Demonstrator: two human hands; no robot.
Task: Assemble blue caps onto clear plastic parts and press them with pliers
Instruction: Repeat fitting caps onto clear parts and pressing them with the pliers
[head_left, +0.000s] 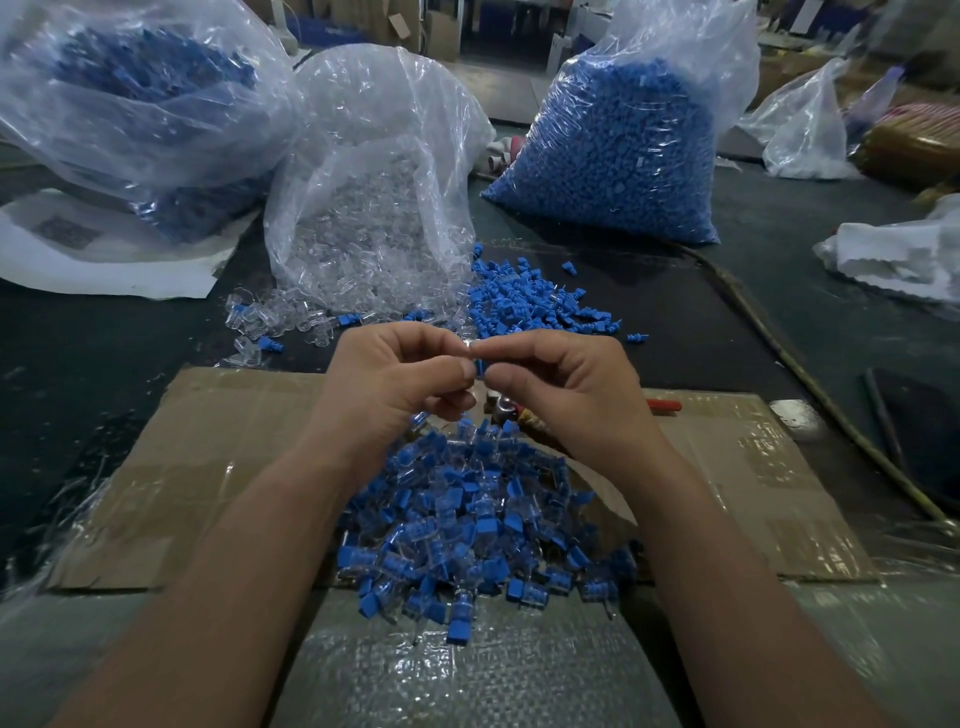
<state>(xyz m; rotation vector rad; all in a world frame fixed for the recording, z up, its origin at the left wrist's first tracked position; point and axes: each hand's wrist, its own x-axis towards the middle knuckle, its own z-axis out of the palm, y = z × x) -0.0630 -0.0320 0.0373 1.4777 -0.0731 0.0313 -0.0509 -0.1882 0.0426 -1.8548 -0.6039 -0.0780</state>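
Nearest us: pile of capped assemblies (467, 525) on the cardboard sheet (208, 467), right below the hands so finished pieces just drop. Above it, left hand (395, 384) and right hand (566, 395) meet fingertip to fingertip, both in a tight thumb-forefinger pinch. Right holds the blue cap (480, 366); left holds the clear part (470, 344), we think, as it's mostly hidden. We read this as hand-seating the cap. Pliers (662, 405) lie just behind the right hand, in reach for pressing. Beyond: loose blue caps (535, 301) and loose clear parts (275, 317) spilled as feed, from the bag of clear parts (374, 208) and bag of blue caps (613, 156). No legible writing.
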